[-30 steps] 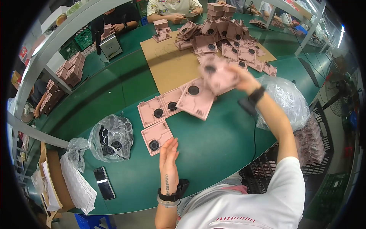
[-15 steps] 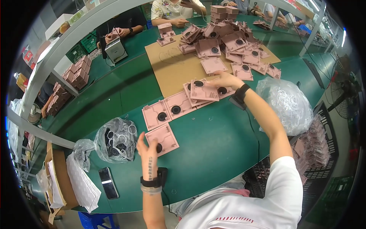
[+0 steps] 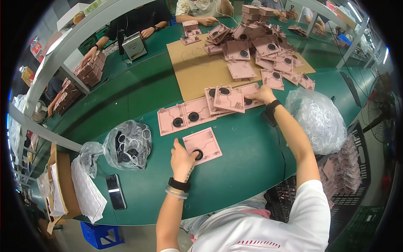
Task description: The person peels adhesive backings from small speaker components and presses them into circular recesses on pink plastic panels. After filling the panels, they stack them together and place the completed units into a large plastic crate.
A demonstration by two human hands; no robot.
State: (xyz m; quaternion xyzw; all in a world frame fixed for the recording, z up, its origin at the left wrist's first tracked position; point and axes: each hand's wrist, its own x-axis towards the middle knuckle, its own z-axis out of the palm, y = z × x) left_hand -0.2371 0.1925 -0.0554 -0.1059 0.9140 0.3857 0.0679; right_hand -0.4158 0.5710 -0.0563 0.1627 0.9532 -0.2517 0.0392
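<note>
At the desk's (image 3: 138, 94) left near corner, stacked white sheets (image 3: 86, 191) hanging over the edge beside a cardboard box (image 3: 58, 185), with a black phone (image 3: 115, 191) lying flat just inboard. Next along the near side, an open clear bag of black and white rings (image 3: 128, 145), a smaller crumpled bag (image 3: 89, 152) touching its left side. Right of the bag, left hand (image 3: 183, 158) pressed down on a single pink square panel (image 3: 202, 145), fingers partly curled, thumb at the black ring (image 3: 198, 154) set in the panel's near edge; black band and clear bangle at the wrist. Farther in, toward mid-desk, a row of pink panels (image 3: 184, 117) laid side by side, each with a dark round insert, running right into a loosely overlapped stack (image 3: 228, 98). Right hand (image 3: 263, 93) stretched out to the right end of that stack, fingers closed on the edge of the panels there, dark watch on the wrist. Behind it, a brown cardboard sheet (image 3: 193, 69) carrying a heap of more pink panels (image 3: 260, 44) up to the far edge. At the right edge, a large clear bag of clear rings (image 3: 319, 122). Across the far side, other workers' hands (image 3: 147, 31) busy near a small grey machine (image 3: 133, 45) and further pink stacks (image 3: 90, 69).
</note>
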